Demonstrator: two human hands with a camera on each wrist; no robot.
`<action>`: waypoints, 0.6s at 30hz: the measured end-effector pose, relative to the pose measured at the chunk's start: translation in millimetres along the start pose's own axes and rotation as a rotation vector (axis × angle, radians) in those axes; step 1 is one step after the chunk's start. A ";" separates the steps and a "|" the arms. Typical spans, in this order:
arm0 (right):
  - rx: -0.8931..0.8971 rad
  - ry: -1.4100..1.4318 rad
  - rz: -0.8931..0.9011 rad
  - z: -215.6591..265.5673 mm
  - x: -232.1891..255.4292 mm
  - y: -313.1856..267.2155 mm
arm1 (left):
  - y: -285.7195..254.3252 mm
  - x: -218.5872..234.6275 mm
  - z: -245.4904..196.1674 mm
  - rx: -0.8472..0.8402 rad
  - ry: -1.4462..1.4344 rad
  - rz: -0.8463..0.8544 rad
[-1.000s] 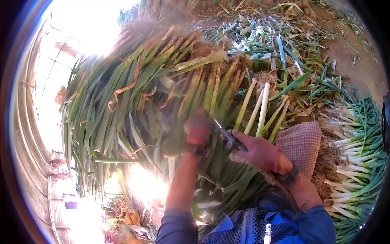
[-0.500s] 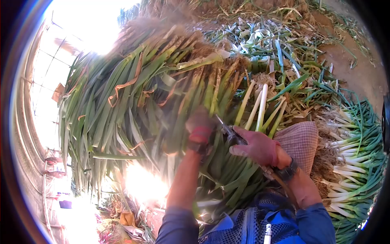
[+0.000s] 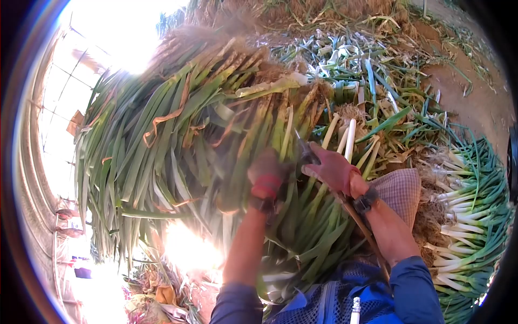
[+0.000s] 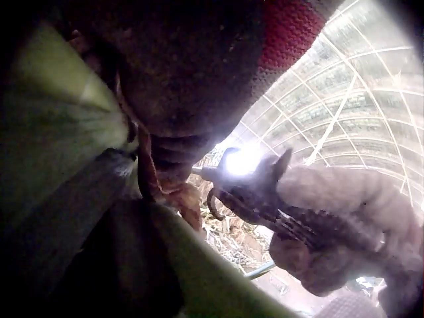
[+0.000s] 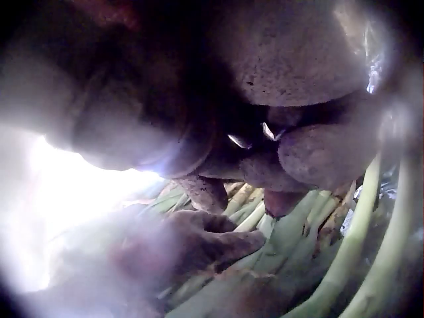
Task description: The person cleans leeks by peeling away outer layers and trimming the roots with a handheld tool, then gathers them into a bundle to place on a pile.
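Observation:
My right hand (image 3: 330, 167), in a reddish glove, grips an air blow gun (image 3: 308, 154) whose thin nozzle points up and left. A hose (image 3: 367, 229) runs back from it under the forearm. In the left wrist view, gloved fingers (image 4: 331, 232) wrap the blow gun's body (image 4: 248, 195). Just left of it, my gloved left hand (image 3: 264, 168) grips a green onion (image 3: 287, 129) among the leaves. The right wrist view shows the left hand (image 5: 199, 242) low over the leaves. A large heap of green onions (image 3: 156, 135) lies under and left of both hands, roots away from me.
Peeled green onions (image 3: 348, 143) lean just beyond the right hand. A checked cloth pad (image 3: 402, 191) sits beside the right wrist. More cleaned green onions (image 3: 464, 227) lie in a row at right. Stripped leaves (image 3: 372, 70) litter the ground ahead.
My right hand has moved slightly up and away with the blow gun, and its nozzle now points more upward. The left hand has hardly moved.

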State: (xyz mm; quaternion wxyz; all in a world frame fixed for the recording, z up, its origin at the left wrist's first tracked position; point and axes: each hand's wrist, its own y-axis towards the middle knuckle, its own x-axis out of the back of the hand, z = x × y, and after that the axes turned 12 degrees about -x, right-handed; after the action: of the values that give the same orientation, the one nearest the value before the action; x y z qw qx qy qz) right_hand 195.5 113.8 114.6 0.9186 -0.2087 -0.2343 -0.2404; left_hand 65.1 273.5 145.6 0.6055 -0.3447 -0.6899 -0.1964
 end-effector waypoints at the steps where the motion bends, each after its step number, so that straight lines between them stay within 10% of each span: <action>1: -0.039 -0.009 0.006 3.3 1.9 7.4 | 1.2 0.3 0.9 -0.001 -0.007 0.017; 11: -0.066 0.043 -0.024 -9.2 -1.0 75.3 | 2.7 -5.6 2.2 -0.008 0.007 0.008; 18: -0.094 0.102 0.131 -20.2 8.4 -13.4 | -7.1 -4.3 -0.6 -0.060 0.043 -0.010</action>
State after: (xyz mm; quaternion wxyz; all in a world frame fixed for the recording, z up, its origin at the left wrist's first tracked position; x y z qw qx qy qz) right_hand 201.4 90.2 106.5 0.9323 -0.2539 -0.1615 -0.2008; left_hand 60.6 267.2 142.6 0.6088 -0.3550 -0.6721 -0.2273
